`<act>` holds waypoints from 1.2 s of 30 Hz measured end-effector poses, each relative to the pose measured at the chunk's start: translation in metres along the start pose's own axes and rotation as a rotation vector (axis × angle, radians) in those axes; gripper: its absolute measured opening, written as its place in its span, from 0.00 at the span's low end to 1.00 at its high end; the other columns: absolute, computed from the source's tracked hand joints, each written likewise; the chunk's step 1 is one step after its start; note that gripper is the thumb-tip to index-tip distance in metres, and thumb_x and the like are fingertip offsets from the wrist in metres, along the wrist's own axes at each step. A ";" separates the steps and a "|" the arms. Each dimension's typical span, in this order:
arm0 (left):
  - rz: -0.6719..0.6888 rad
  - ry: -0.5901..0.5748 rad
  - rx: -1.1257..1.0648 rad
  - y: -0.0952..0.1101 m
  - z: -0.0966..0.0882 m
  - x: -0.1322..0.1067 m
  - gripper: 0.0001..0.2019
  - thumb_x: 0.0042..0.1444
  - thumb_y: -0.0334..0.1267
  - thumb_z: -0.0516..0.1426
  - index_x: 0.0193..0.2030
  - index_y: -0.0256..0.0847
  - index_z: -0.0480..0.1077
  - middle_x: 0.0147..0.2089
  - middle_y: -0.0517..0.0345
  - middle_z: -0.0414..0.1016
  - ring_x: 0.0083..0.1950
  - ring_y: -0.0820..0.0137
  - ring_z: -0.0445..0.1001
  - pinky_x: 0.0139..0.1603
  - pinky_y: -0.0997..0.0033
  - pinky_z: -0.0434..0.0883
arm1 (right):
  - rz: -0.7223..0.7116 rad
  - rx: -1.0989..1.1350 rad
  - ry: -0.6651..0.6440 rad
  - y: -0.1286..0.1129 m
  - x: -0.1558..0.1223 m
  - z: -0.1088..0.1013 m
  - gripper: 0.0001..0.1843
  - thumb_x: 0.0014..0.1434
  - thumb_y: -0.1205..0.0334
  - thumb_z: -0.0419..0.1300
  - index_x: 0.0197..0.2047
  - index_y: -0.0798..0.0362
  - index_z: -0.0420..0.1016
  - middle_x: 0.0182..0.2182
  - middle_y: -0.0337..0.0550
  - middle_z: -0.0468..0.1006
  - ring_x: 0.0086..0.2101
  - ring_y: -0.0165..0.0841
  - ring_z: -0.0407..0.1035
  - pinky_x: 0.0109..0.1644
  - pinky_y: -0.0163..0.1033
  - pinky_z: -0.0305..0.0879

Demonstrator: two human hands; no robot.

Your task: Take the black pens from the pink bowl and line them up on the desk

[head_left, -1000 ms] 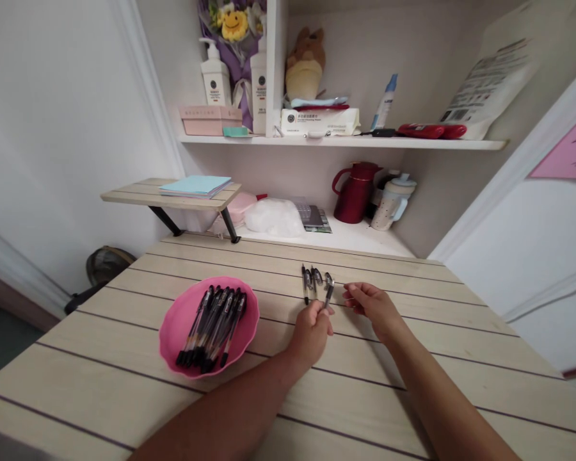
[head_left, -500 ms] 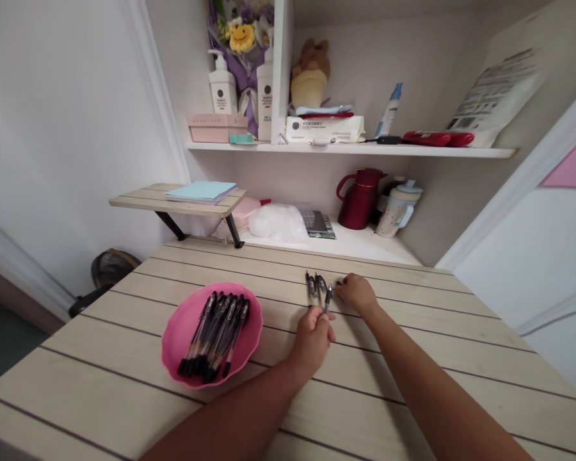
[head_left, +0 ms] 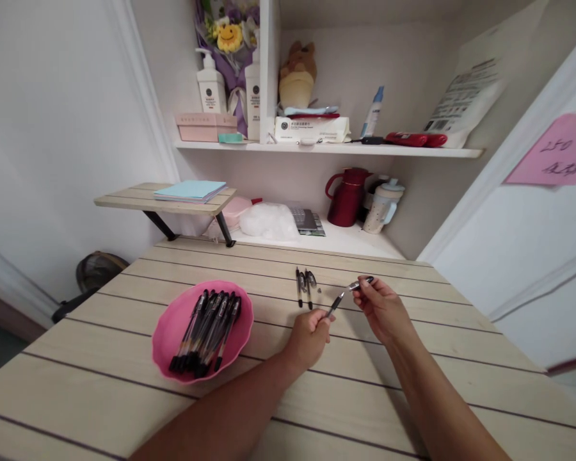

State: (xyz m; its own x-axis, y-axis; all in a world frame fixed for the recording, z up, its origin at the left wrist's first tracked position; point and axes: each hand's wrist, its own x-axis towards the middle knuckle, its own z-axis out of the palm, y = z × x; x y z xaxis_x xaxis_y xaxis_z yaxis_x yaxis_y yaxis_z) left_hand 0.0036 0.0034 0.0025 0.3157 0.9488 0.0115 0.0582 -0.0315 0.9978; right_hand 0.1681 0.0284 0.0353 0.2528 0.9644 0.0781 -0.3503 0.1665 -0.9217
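Note:
My left hand [head_left: 311, 334] is closed round an uncapped pen [head_left: 336, 303], its metal tip pointing up and to the right. Between the fingertips of my right hand [head_left: 383, 308] is a black and clear pen cap [head_left: 361, 284], its open end facing the pen tip. Tip and cap are very close; whether they touch I cannot tell. Beyond my left hand, two pens [head_left: 299, 288] lie on the table, with loose caps [head_left: 310, 279] beside them. A tiny dark piece [head_left: 319, 291] lies to their right. A pink bowl [head_left: 163, 346] at left holds several capped pens [head_left: 208, 330].
A small raised stand [head_left: 120, 197] with coloured paper [head_left: 191, 190] is at the back left. Behind the slatted table [head_left: 125, 333] are a plastic bag [head_left: 269, 221], a red jug [head_left: 348, 197] and a cup [head_left: 383, 208]. A loaded shelf [head_left: 336, 150] hangs above.
My right hand has lifted a cap off the table and brought it up to the pen tip. My left hand still holds the pen, now tilted more to the right. The view has shifted slightly right.

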 end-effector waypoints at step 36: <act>0.102 -0.055 0.126 0.002 -0.004 -0.002 0.13 0.53 0.36 0.47 0.33 0.35 0.71 0.20 0.62 0.63 0.24 0.76 0.60 0.26 0.77 0.57 | 0.197 -0.277 -0.254 0.000 -0.022 0.013 0.17 0.41 0.52 0.66 0.32 0.54 0.74 0.18 0.35 0.69 0.20 0.24 0.59 0.24 0.31 0.54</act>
State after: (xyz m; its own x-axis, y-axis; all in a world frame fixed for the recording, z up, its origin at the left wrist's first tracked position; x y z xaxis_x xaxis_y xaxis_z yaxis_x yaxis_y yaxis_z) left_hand -0.0011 0.0027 0.0052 0.3776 0.9200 0.1051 0.1403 -0.1691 0.9756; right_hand 0.1511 0.0102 0.0384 -0.0367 0.9981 -0.0504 -0.1054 -0.0540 -0.9930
